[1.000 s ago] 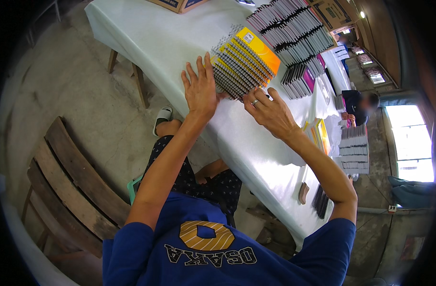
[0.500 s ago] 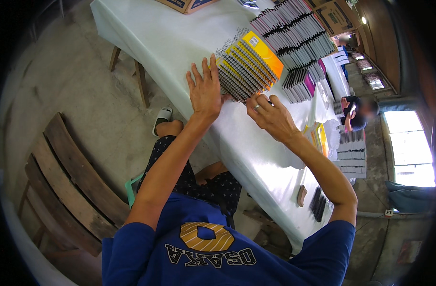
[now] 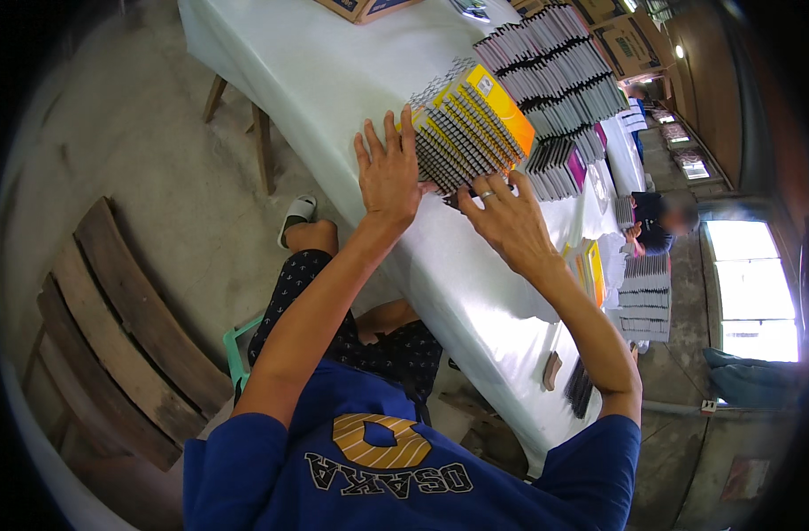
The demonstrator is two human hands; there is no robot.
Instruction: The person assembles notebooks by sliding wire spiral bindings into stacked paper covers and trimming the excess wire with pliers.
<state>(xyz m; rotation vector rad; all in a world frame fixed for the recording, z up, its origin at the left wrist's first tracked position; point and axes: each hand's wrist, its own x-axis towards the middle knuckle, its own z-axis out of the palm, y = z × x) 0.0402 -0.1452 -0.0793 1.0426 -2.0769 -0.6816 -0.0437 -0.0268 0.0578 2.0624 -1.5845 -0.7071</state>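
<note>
A fanned stack of spiral-bound notebooks (image 3: pixel 471 128) with yellow-orange covers lies on the long table covered in white cloth (image 3: pixel 334 80). My left hand (image 3: pixel 389 168) rests flat, fingers spread, against the stack's near left edge. My right hand (image 3: pixel 509 221), wearing a ring, presses with spread fingers on the stack's near right corner. Neither hand closes around anything; both lie open against the notebooks.
More rows of stacked notebooks (image 3: pixel 555 71) lie farther along the table, with cardboard boxes (image 3: pixel 626 40) behind. Another person (image 3: pixel 657 226) sits at the far right near further piles (image 3: pixel 643 296). A wooden bench (image 3: pixel 121 327) stands at my left on the concrete floor.
Both hands have slid a little along the notebook stack's near edge, the right hand settling nearer the stack's corner. The stack has stayed in place.
</note>
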